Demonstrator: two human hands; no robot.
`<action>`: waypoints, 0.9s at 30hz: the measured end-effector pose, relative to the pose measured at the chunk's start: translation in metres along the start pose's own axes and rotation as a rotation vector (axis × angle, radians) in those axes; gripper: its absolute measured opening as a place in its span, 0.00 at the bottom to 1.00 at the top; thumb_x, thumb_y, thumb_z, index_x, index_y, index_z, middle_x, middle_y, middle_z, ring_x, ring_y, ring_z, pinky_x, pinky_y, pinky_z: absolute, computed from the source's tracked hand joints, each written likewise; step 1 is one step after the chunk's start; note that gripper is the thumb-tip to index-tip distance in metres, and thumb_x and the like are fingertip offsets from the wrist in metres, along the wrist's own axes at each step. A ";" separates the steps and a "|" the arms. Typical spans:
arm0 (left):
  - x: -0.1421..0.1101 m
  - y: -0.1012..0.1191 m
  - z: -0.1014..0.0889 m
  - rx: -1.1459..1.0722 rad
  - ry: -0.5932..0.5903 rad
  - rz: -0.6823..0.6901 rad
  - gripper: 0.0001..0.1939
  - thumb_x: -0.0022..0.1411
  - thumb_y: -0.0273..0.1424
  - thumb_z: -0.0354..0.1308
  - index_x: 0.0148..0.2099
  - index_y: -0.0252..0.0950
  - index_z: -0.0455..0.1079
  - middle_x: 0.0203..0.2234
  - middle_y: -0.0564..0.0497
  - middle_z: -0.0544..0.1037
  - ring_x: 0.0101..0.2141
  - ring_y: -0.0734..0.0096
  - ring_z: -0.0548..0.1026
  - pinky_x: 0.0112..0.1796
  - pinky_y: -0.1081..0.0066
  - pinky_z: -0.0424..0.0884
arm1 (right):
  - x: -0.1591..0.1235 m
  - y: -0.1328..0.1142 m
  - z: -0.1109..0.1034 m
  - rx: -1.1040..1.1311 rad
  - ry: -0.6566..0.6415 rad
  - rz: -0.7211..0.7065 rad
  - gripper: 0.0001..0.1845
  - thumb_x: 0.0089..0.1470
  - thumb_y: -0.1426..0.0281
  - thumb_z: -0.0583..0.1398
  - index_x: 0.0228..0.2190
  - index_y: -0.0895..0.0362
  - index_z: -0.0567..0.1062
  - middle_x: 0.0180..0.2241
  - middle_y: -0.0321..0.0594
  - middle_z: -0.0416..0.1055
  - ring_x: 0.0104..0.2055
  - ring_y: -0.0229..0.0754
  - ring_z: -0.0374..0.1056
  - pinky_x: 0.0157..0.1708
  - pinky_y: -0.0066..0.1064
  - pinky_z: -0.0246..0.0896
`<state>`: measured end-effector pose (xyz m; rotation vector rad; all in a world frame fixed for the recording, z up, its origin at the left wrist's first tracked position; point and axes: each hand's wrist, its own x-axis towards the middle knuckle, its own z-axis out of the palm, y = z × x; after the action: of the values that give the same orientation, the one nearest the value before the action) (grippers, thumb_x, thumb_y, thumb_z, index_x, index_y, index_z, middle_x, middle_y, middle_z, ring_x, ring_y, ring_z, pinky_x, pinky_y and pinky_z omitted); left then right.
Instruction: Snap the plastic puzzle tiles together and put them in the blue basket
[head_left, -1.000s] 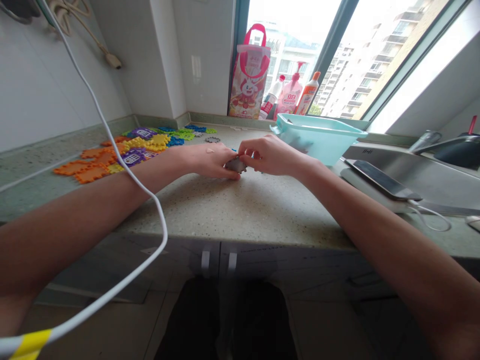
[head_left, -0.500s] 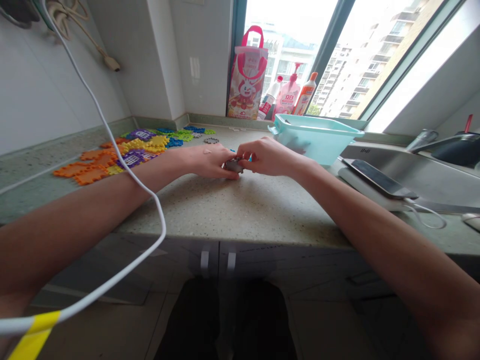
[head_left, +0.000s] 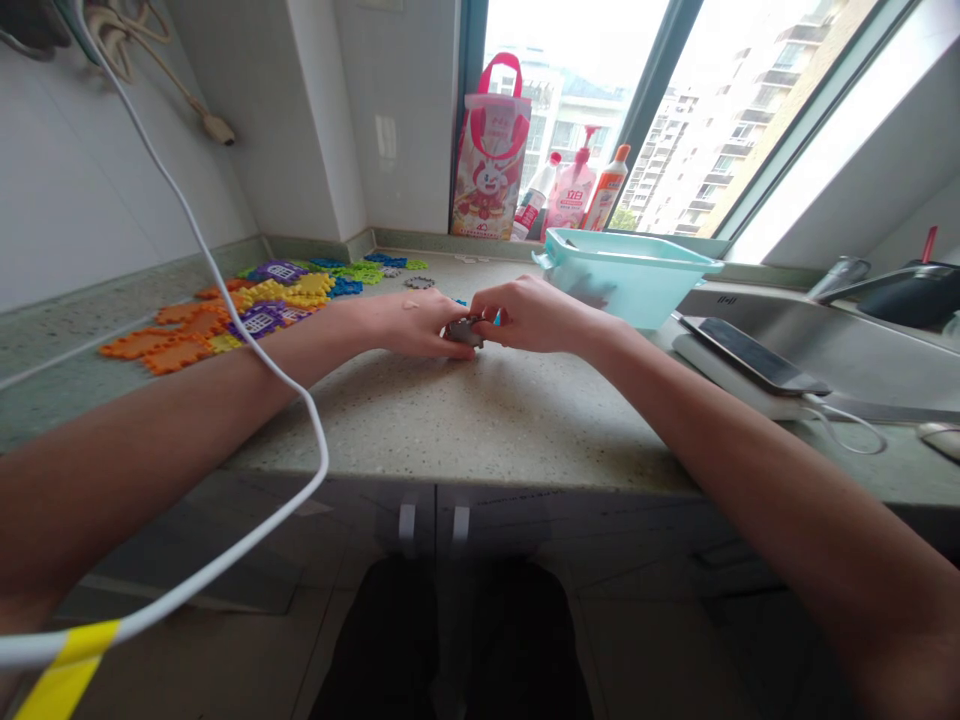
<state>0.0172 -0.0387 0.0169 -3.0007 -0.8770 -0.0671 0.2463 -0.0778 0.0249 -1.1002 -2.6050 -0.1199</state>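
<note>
Little has been changed over the last second: the grey toothed piece (head_left: 466, 333) is still held between the two hands above the middle of the bench (head_left: 480, 420), with only a slight shift in how its face and edge are presented. It is gripped at one side by the closed fingers and thumb of the left hand (head_left: 416, 322), while its other edge is pinched by the grip of the right hand (head_left: 532, 312). From this it may be judged that the piece is being worked in place rather than carried. Blue bits (head_left: 460, 302) are glimpsed beside the fingers, but whether they are joined to the grey piece cannot be told, nor whether the bench is touched by it. Behind the left forearm, orange pieces (head_left: 180, 350), yellow pieces (head_left: 292, 288) and purple pieces (head_left: 259, 320) are spread close together, and a grey ring-like piece (head_left: 419, 283) is lying apart from them, farther back. The pale blue tub (head_left: 645, 285) is set beyond the right hand, with dark shapes seen faintly through its wall.
</note>
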 end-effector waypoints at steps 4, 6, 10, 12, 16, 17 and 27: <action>0.000 0.000 -0.001 -0.015 -0.011 -0.008 0.23 0.71 0.53 0.57 0.53 0.43 0.80 0.35 0.51 0.84 0.33 0.63 0.79 0.36 0.67 0.64 | -0.001 -0.004 0.001 -0.003 -0.012 -0.023 0.11 0.65 0.65 0.63 0.38 0.55 0.86 0.29 0.38 0.79 0.30 0.39 0.67 0.35 0.34 0.51; 0.000 -0.001 -0.001 -0.022 -0.009 -0.013 0.23 0.71 0.54 0.58 0.52 0.43 0.80 0.35 0.51 0.84 0.33 0.63 0.79 0.35 0.67 0.64 | 0.000 -0.005 0.001 0.004 -0.022 -0.030 0.10 0.65 0.67 0.63 0.37 0.55 0.85 0.28 0.37 0.78 0.29 0.38 0.66 0.34 0.34 0.50; 0.001 -0.003 0.002 -0.039 0.030 0.008 0.21 0.70 0.53 0.59 0.50 0.43 0.80 0.31 0.52 0.82 0.30 0.64 0.78 0.33 0.67 0.63 | 0.001 -0.003 0.003 0.023 -0.051 -0.029 0.09 0.63 0.72 0.62 0.37 0.55 0.85 0.27 0.37 0.78 0.29 0.38 0.66 0.35 0.34 0.50; 0.002 -0.004 0.005 -0.043 0.069 0.034 0.19 0.70 0.51 0.60 0.48 0.43 0.80 0.29 0.53 0.82 0.29 0.65 0.77 0.33 0.67 0.63 | 0.001 -0.002 0.004 0.009 -0.030 -0.021 0.09 0.62 0.72 0.63 0.36 0.54 0.86 0.27 0.37 0.78 0.29 0.38 0.66 0.35 0.34 0.50; 0.004 -0.007 0.011 -0.058 0.227 0.046 0.14 0.69 0.45 0.60 0.43 0.42 0.81 0.26 0.54 0.80 0.27 0.68 0.76 0.33 0.68 0.63 | 0.001 0.001 0.004 0.007 0.097 0.029 0.09 0.62 0.67 0.64 0.36 0.54 0.87 0.29 0.37 0.79 0.30 0.39 0.67 0.36 0.35 0.52; 0.005 -0.008 0.012 -0.066 0.278 0.032 0.13 0.69 0.44 0.60 0.41 0.42 0.81 0.25 0.55 0.79 0.26 0.68 0.75 0.32 0.68 0.62 | 0.001 0.003 0.003 0.021 0.134 0.036 0.10 0.62 0.66 0.64 0.36 0.54 0.87 0.29 0.38 0.79 0.31 0.39 0.68 0.36 0.35 0.53; 0.000 -0.020 0.008 -0.171 0.680 -0.164 0.18 0.65 0.48 0.64 0.34 0.39 0.78 0.23 0.53 0.77 0.26 0.71 0.74 0.32 0.69 0.65 | 0.001 0.019 -0.004 0.086 0.239 0.057 0.19 0.68 0.53 0.61 0.44 0.49 0.88 0.35 0.39 0.82 0.34 0.41 0.73 0.39 0.36 0.58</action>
<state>0.0068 -0.0219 0.0086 -2.6985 -1.0412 -1.1286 0.2604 -0.0643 0.0278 -1.0596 -2.3434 -0.1172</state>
